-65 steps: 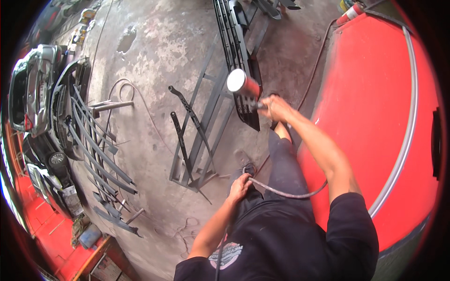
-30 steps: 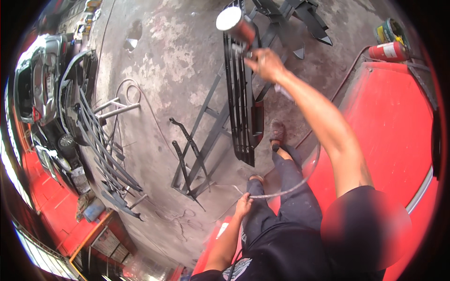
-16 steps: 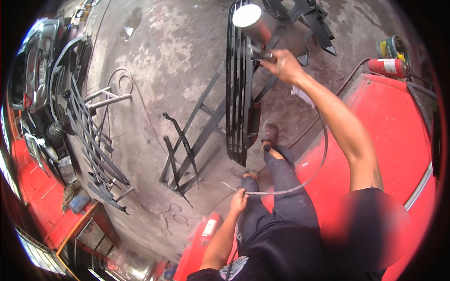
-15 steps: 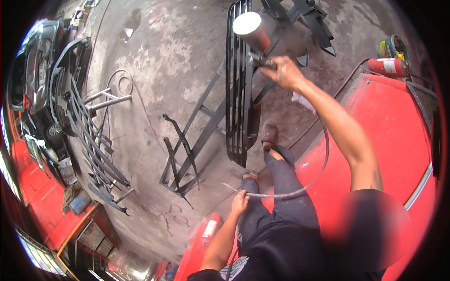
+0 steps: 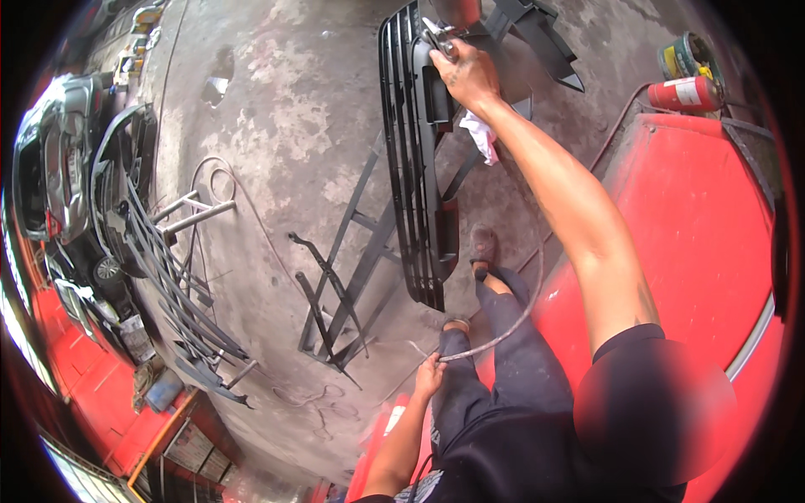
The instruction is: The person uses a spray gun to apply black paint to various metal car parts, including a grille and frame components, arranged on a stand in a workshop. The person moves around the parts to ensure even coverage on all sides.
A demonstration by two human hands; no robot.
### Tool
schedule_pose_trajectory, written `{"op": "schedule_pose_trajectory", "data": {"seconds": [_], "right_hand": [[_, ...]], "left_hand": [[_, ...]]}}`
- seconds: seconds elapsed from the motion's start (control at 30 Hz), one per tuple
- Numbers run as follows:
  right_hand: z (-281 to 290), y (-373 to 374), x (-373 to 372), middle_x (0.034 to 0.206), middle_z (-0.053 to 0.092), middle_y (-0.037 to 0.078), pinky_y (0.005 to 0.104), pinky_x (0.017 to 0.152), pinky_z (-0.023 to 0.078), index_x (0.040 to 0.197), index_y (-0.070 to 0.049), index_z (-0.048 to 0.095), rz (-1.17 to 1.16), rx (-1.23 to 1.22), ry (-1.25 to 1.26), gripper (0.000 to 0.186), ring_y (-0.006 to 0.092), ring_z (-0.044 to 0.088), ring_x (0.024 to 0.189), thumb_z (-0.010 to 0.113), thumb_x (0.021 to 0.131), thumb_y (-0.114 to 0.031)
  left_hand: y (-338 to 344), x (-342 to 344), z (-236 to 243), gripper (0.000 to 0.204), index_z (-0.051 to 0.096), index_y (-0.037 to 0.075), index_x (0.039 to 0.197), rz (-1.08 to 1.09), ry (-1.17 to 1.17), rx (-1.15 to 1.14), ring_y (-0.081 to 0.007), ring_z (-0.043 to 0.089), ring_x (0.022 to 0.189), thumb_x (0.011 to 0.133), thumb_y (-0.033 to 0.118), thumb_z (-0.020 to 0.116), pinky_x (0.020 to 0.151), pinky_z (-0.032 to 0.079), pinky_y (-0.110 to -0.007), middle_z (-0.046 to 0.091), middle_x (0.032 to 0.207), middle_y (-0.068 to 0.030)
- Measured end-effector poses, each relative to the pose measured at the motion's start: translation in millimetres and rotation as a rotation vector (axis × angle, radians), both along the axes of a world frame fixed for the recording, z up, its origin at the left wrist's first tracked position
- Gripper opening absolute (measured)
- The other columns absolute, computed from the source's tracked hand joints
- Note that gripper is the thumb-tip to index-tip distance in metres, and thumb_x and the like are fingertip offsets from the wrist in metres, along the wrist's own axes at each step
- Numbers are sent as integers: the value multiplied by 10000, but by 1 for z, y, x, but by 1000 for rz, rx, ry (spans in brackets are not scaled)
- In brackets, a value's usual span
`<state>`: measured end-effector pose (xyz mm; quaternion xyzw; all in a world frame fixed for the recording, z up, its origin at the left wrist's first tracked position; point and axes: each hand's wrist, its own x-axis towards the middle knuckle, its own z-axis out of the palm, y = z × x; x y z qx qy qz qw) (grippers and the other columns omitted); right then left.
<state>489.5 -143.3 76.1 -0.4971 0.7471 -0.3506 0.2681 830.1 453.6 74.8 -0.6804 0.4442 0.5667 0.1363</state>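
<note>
My right hand (image 5: 468, 77) is wrapped round the handle of a spray gun (image 5: 442, 40), over the far part of a long black slatted car grille (image 5: 407, 159). The gun's cup (image 5: 459, 10) is cut off by the upper edge of the picture. The grille rests on a dark metal stand (image 5: 356, 251). Down by my left thigh, my left hand (image 5: 430, 375) is closed round a grey air hose (image 5: 496, 339), which loops off to the right. A crumpled white cloth or paper (image 5: 480, 136) shows beneath my right forearm.
Two thin black arms (image 5: 327, 277) lie across the stand's near end. Grey trim strips (image 5: 180, 277) sit on a rack at left, near a dark car (image 5: 71, 159). To my right are a red panel (image 5: 671, 226), a fire extinguisher (image 5: 686, 94) and a bucket (image 5: 683, 59).
My right hand and the spray gun have moved farther away along the grille, and the cup has partly left the picture. My left hand still grips the hose; the view has shifted slightly.
</note>
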Motion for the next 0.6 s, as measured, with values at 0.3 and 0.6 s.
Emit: {"op": "schedule_pose_trajectory", "data": {"seconds": [0.3,0.6], "right_hand": [[7,125,20,834,738,207,447,726,546,977,-16,707,140,292,-305,333,309,757,820,700,953,-348],[-19,107,16,887,743,252,444,810,565,1137,11,730,134,173,-252,397,389,752,879,715,937,-331]], "left_hand": [[7,11,11,370,661,47,1251,-103,37,82,-440,656,1154,915,195,708,967,523,-485,704,1208,-243],[11,15,-4,386,652,55,1270,-144,84,99,-430,653,1187,928,220,717,1000,515,-486,706,1216,-245]]}}
